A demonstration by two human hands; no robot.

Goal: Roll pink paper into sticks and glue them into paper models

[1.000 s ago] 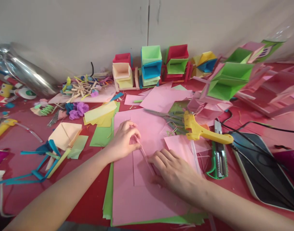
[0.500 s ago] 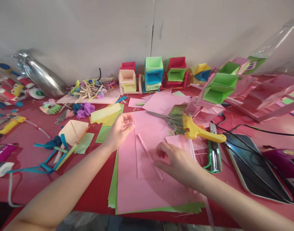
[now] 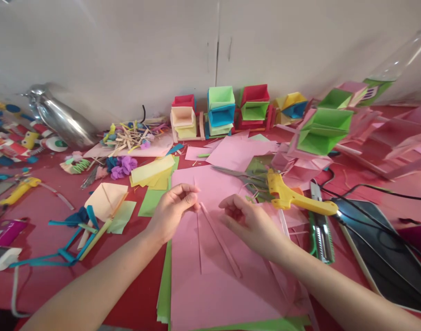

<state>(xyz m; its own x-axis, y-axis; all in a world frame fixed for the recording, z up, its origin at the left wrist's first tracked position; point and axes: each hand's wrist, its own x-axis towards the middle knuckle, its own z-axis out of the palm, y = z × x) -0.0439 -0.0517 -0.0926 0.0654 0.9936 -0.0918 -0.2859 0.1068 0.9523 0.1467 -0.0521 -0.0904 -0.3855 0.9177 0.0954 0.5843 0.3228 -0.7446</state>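
Note:
My left hand [image 3: 178, 208] is closed in a pinch, its fingertips beside the upper end of a thin rolled pink paper stick [image 3: 220, 240]. What it pinches, if anything, is too small to make out. My right hand [image 3: 246, 219] hovers to the right of the stick, fingers loosely curled and thumb apart, with nothing visible in it. The stick lies slanted on a pink paper sheet [image 3: 199, 299], which rests on green sheets [image 3: 164, 294]. Scissors [image 3: 236, 174] and a yellow glue gun [image 3: 291, 195] lie just beyond my right hand.
A green utility knife [image 3: 322, 236] and a phone [image 3: 372, 248] with cables across it lie on the right. Folded paper box models [image 3: 220, 112] stand along the wall. On the left are a peach paper piece [image 3: 105, 200], blue strips [image 3: 63, 253] and a metal flask [image 3: 63, 117].
My left hand has come down toward me to the stick's upper end, its fingers now pinched tighter. My right hand stays close to the stick. The view has shifted slightly.

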